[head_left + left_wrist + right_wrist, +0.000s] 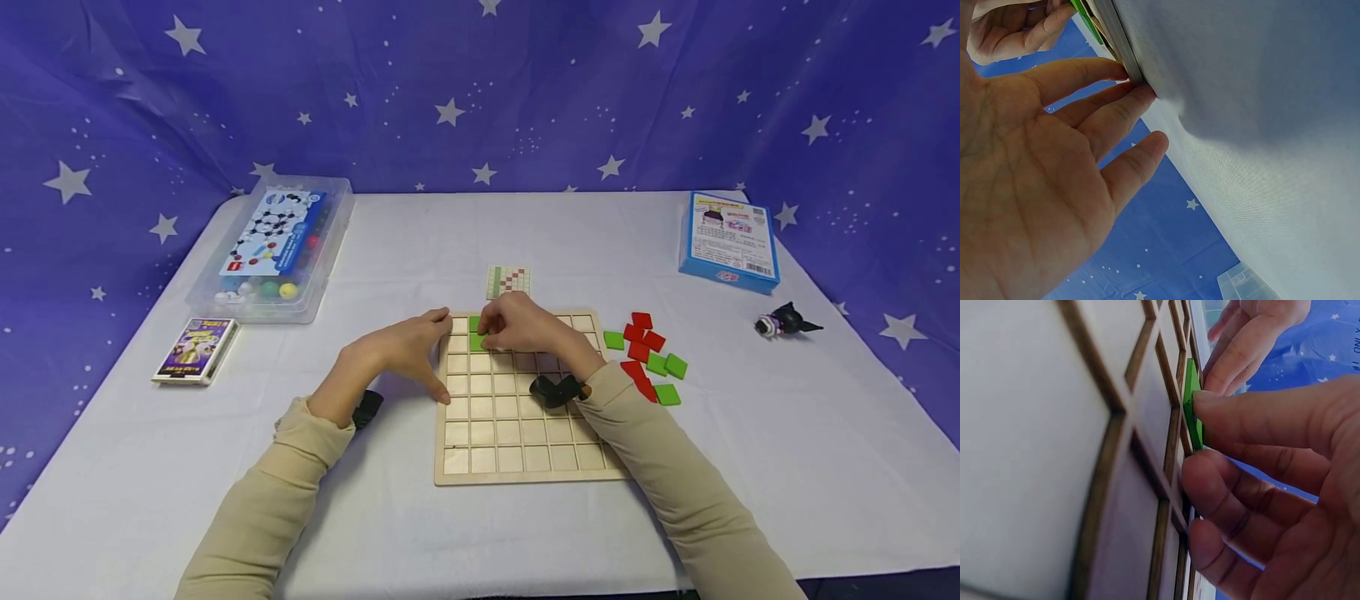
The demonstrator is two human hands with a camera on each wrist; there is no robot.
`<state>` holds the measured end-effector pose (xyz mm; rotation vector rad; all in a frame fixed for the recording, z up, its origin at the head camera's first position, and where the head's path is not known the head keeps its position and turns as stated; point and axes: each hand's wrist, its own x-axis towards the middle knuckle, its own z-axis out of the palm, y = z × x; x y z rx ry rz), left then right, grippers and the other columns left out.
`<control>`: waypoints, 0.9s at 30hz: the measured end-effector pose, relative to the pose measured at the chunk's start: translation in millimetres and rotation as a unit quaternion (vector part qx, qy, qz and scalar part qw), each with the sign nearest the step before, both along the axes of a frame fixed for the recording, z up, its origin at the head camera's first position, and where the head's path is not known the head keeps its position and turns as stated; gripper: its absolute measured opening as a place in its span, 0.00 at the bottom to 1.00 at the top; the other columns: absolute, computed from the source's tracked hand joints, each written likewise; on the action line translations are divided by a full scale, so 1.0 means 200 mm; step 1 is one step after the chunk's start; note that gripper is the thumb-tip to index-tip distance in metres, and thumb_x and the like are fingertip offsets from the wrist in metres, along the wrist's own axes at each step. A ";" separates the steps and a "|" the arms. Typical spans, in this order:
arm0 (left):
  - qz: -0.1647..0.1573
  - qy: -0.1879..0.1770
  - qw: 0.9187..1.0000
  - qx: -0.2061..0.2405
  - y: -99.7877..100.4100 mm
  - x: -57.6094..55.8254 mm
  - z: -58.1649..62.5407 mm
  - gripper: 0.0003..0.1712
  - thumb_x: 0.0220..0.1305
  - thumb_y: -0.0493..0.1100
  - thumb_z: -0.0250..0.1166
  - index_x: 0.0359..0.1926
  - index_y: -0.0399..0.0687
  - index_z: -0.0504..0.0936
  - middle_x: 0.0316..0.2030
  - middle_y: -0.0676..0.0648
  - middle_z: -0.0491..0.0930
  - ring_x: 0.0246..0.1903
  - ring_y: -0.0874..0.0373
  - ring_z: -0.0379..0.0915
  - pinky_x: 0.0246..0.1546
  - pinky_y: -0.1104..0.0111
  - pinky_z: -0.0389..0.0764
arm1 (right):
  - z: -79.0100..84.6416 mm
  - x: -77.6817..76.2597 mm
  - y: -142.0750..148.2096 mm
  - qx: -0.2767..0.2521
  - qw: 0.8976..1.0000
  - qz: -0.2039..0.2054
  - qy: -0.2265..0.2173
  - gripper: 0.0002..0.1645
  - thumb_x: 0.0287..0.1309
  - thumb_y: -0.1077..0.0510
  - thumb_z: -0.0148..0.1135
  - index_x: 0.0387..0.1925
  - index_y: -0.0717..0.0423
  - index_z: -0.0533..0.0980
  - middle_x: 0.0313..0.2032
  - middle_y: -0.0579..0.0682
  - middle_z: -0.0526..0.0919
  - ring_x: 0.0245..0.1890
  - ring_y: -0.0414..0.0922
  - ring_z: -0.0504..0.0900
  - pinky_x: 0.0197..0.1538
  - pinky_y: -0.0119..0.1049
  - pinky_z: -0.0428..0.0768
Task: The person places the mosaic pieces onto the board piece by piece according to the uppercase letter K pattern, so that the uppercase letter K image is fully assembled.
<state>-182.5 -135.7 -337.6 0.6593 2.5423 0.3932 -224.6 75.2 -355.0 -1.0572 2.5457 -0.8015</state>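
Observation:
A light wooden grid board point(525, 479) lies flat on the table. My left hand point(408, 346) is spread along its left edge; in the left wrist view, fingertips touch the board's side point(1124, 40) and the fingers are nearly straight. Over the upper left cells, my right hand point(528, 323) pinches a green square tile point(476, 342), the thumb against it in the right wrist view point(1193, 412). That tile sits at the grid, partly raised; whether it is seated is unclear. Another green tile point(474, 323) shows just above it, partly covered by the fingers.
Loose red tiles point(638, 352) and green tiles point(667, 394) lie right of the board. Behind it is a small pattern card point(506, 281). A clear plastic case point(300, 312) and card box point(197, 350) stand left; a blue box point(729, 242) and black figurine point(787, 321) right.

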 end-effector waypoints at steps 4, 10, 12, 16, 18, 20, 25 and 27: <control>-0.002 0.004 1.000 0.000 0.00 0.00 0.00 0.69 0.40 0.60 0.79 0.74 0.35 0.51 0.75 0.36 0.43 0.74 0.42 0.44 0.71 0.52 0.56 | 0.00 0.00 0.01 0.000 1.000 0.000 0.000 0.03 0.54 0.63 0.66 0.32 0.60 0.83 0.29 0.51 0.84 0.28 0.41 0.79 0.35 0.33 0.78; -0.001 0.001 1.000 -0.007 0.00 0.01 0.00 0.70 0.41 0.60 0.79 0.74 0.35 0.47 0.75 0.37 0.41 0.75 0.44 0.41 0.72 0.53 0.55 | -0.01 -0.05 0.08 -0.020 0.999 0.017 -0.047 0.07 0.55 0.62 0.65 0.37 0.58 0.82 0.31 0.51 0.83 0.30 0.41 0.78 0.37 0.35 0.77; -0.001 0.001 1.000 -0.009 0.00 0.01 0.00 0.70 0.41 0.60 0.78 0.75 0.36 0.47 0.76 0.37 0.41 0.75 0.44 0.41 0.72 0.53 0.55 | -0.01 -0.08 0.13 -0.038 0.995 0.024 -0.084 0.10 0.56 0.62 0.65 0.41 0.60 0.82 0.33 0.52 0.83 0.32 0.42 0.79 0.40 0.35 0.78; -0.003 0.005 1.000 -0.008 0.00 0.01 0.00 0.70 0.41 0.60 0.79 0.74 0.36 0.47 0.75 0.37 0.42 0.75 0.44 0.41 0.72 0.53 0.56 | 0.00 -0.12 0.25 -0.076 0.985 0.027 -0.153 0.18 0.58 0.63 0.63 0.49 0.66 0.78 0.38 0.58 0.83 0.37 0.45 0.81 0.44 0.38 0.80; -0.004 0.007 1.000 -0.007 0.00 0.01 0.00 0.69 0.41 0.60 0.79 0.74 0.36 0.48 0.75 0.37 0.42 0.75 0.44 0.42 0.71 0.53 0.56 | 0.01 -0.14 0.32 -0.090 0.981 0.018 -0.173 0.19 0.58 0.63 0.63 0.51 0.68 0.77 0.41 0.60 0.83 0.39 0.45 0.81 0.46 0.39 0.80; -0.005 0.008 1.000 -0.006 0.00 0.01 0.00 0.69 0.41 0.59 0.79 0.74 0.36 0.48 0.75 0.37 0.42 0.75 0.43 0.42 0.71 0.53 0.56 | 0.01 -0.15 0.40 -0.102 0.977 0.001 -0.189 0.19 0.59 0.63 0.62 0.50 0.69 0.77 0.42 0.62 0.83 0.39 0.45 0.82 0.46 0.39 0.81; -0.008 0.005 1.000 -0.008 -0.01 0.01 0.00 0.69 0.42 0.60 0.78 0.74 0.36 0.47 0.75 0.37 0.41 0.75 0.43 0.41 0.71 0.52 0.56 | -0.01 -0.17 0.60 -0.116 0.972 -0.054 -0.198 0.15 0.56 0.64 0.65 0.44 0.71 0.79 0.41 0.62 0.84 0.37 0.44 0.84 0.45 0.35 0.82; -0.009 0.005 1.000 -0.008 -0.01 0.01 0.00 0.69 0.42 0.59 0.78 0.75 0.36 0.47 0.76 0.37 0.41 0.75 0.43 0.41 0.71 0.53 0.56 | -0.01 -0.16 0.69 -0.112 0.972 -0.078 -0.194 0.15 0.55 0.63 0.65 0.42 0.70 0.80 0.40 0.60 0.85 0.36 0.43 0.84 0.44 0.33 0.82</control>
